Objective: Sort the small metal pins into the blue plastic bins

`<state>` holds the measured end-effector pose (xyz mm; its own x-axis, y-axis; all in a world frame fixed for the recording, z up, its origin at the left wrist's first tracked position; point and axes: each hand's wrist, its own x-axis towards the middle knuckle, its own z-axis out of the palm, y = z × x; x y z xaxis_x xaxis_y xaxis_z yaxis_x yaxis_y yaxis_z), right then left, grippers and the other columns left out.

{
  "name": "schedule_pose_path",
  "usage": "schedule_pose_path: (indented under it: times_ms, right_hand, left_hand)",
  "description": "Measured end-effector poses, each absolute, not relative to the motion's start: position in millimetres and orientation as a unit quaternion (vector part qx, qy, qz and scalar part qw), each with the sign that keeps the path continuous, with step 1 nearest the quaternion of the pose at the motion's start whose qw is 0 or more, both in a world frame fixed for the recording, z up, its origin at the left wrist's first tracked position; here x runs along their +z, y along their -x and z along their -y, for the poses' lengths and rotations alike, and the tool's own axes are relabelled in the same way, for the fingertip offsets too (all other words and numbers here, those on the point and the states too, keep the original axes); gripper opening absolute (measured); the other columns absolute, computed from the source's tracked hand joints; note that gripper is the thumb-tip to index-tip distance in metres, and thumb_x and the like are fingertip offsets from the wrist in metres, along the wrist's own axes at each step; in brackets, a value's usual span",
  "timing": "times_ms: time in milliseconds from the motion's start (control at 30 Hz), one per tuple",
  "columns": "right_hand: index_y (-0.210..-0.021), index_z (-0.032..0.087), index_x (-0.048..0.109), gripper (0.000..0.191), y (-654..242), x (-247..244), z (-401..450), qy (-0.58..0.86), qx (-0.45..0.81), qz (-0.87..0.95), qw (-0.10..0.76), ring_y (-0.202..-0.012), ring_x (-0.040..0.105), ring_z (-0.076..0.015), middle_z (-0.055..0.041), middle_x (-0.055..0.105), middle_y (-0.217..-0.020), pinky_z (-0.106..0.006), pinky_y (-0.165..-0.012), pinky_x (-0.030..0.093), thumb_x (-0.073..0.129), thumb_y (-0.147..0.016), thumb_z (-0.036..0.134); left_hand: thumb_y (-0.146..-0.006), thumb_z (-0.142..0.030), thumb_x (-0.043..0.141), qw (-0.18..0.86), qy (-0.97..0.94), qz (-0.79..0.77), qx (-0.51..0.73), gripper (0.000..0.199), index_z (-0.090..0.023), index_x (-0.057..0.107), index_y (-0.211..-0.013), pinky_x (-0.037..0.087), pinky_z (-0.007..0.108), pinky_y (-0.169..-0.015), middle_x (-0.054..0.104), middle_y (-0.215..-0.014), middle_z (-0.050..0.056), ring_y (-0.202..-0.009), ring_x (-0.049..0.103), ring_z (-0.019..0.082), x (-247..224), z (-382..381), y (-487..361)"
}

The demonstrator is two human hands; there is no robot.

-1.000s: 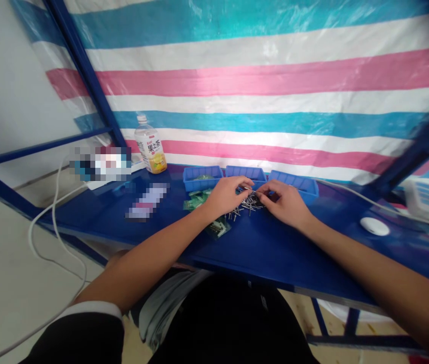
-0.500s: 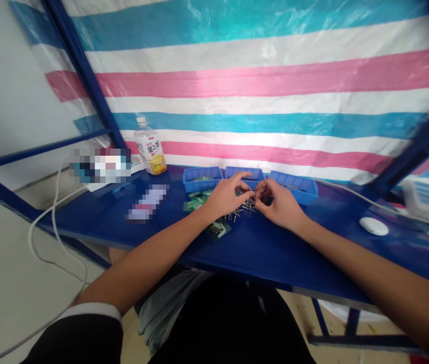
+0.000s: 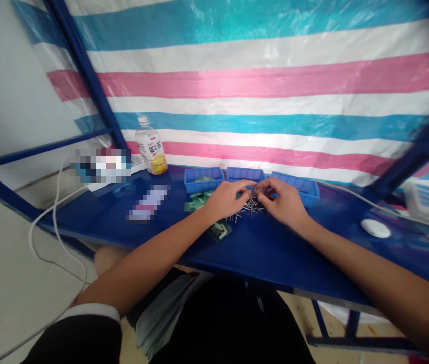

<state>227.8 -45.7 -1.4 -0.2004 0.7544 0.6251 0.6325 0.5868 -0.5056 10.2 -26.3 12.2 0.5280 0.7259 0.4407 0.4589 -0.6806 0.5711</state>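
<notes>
In the head view, my left hand (image 3: pixel 226 200) reaches over a loose pile of thin metal pins, like rivets (image 3: pixel 252 206). Its thumb stands a little apart from the bent index finger, and nothing shows between them. Just to the right, my right hand (image 3: pixel 285 202) has its thumb and fingers pinched together above the pile's right side. Whatever is in that pinch is too small to make out. Left of the pile lie green packets (image 3: pixel 198 200), partly covered by my left hand. Nearer me, a clear packet (image 3: pixel 220 230) contains metal pins.
Three blue bins line the back: a left bin (image 3: pixel 203 178), a middle bin (image 3: pixel 245 174) and a right bin (image 3: pixel 307 190). A drink bottle (image 3: pixel 152 149) stands back left, near a blurred phone-like item (image 3: pixel 149 203). A white mouse (image 3: pixel 375 228) lies at right.
My left fingers have come down from a raised, spread pose toward the pile. My right hand has shifted slightly to the right and stays pinched.
</notes>
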Motion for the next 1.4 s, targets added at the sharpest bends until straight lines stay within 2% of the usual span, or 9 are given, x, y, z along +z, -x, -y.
schedule_pose_path:
  times_ms: [133,267,400,533,700,867,967,1167,1400]
  right_hand:
    - [-0.098,0.024,0.071,0.012,-227.5,-3.3,45.4,0.45,0.09,0.765,0.452,-0.076,0.07,-0.022,-0.0068,0.076,-0.091,-0.038,-0.068,0.057,0.069,-0.092,0.034]
    - [-0.101,0.024,0.072,0.017,-230.5,-8.6,44.7,0.435,0.116,0.765,0.46,-0.082,0.071,-0.0231,-0.0067,0.077,-0.094,-0.041,-0.073,0.06,0.074,-0.09,0.037]
    - [-0.105,0.025,0.075,0.021,-233.9,-12.2,47.8,0.425,0.148,0.773,0.446,-0.088,0.073,-0.0245,-0.0073,0.079,-0.101,-0.043,-0.077,0.061,0.075,-0.091,0.039]
    - [-0.108,0.025,0.076,0.023,-233.4,-9.5,53.4,0.449,0.146,0.759,0.449,-0.083,0.074,-0.0237,-0.0067,0.079,-0.099,-0.042,-0.076,0.061,0.073,-0.094,0.043]
    - [-0.119,0.024,0.071,0.029,-233.0,-4.9,57.6,0.43,0.141,0.749,0.485,-0.092,0.074,-0.0249,-0.0099,0.077,-0.109,-0.04,-0.076,0.062,0.071,-0.097,0.043]
    - [-0.101,0.025,0.075,0.015,-237.0,-7.3,59.6,0.424,0.118,0.777,0.45,-0.084,0.072,-0.0234,-0.0079,0.077,-0.102,-0.039,-0.07,0.059,0.068,-0.099,0.039]
    - [-0.103,0.025,0.074,0.014,-240.2,-8.2,60.3,0.434,0.122,0.776,0.442,-0.076,0.07,-0.0218,-0.0065,0.077,-0.098,-0.038,-0.066,0.057,0.069,-0.098,0.037]
    - [-0.101,0.026,0.077,0.013,-244.4,-3.1,61.7,0.419,0.091,0.797,0.426,-0.09,0.073,-0.0252,-0.0081,0.078,-0.105,-0.04,-0.073,0.06,0.067,-0.097,0.033]
    - [-0.1,0.024,0.074,0.013,-246.3,-6.7,57.7,0.444,0.134,0.781,0.417,-0.078,0.073,-0.0225,-0.0067,0.08,-0.099,-0.037,-0.065,0.058,0.069,-0.093,0.033]
  left_hand:
    - [-0.103,-0.027,0.056,0.212,-0.846,-0.324,0.367,0.036,-0.029,0.078,-0.131,0.064,0.038,-0.086,0.081,-0.127,0.004,-0.103,0.078,0.023,13.5,24.6,-13.0]
    - [-0.099,-0.026,0.063,0.234,-0.832,-0.324,0.385,0.029,-0.03,0.083,-0.121,0.065,0.041,-0.098,0.082,-0.124,0.002,-0.115,0.077,0.024,13.5,22.6,-13.2]
    - [-0.097,-0.023,0.066,0.252,-0.818,-0.326,0.401,0.022,-0.027,0.083,-0.11,0.065,0.041,-0.101,0.084,-0.115,0.003,-0.109,0.079,0.023,11.3,21.0,-11.8]
    - [-0.092,-0.024,0.071,0.281,-0.798,-0.325,0.424,0.007,-0.021,0.072,-0.099,0.066,0.038,-0.096,0.083,-0.102,0.006,-0.098,0.08,0.02,9.4,21.0,-13.7]
    - [-0.089,-0.025,0.073,0.32,-0.789,-0.329,0.408,0.018,-0.022,0.057,-0.098,0.066,0.033,-0.08,0.08,-0.099,0.005,-0.093,0.081,0.021,9.3,22.3,-15.9]
    - [-0.086,-0.024,0.074,0.287,-0.812,-0.314,0.4,0.019,-0.023,0.059,-0.097,0.065,0.035,-0.085,0.079,-0.097,0.005,-0.089,0.077,0.019,12.1,23.0,-14.8]
    - [-0.086,-0.024,0.073,0.277,-0.815,-0.309,0.404,0.018,-0.023,0.061,-0.099,0.065,0.035,-0.086,0.079,-0.099,0.005,-0.089,0.076,0.018,14.8,25.4,-15.3]
    - [-0.085,-0.024,0.073,0.267,-0.822,-0.311,0.395,0.018,-0.023,0.062,-0.099,0.064,0.035,-0.084,0.08,-0.1,0.004,-0.091,0.075,0.019,15.9,26.8,-16.2]
    - [-0.088,-0.019,0.069,0.277,-0.829,-0.294,0.386,0.017,-0.023,0.063,-0.103,0.064,0.036,-0.09,0.08,-0.104,0.005,-0.095,0.078,0.019,13.8,24.8,-16.8]
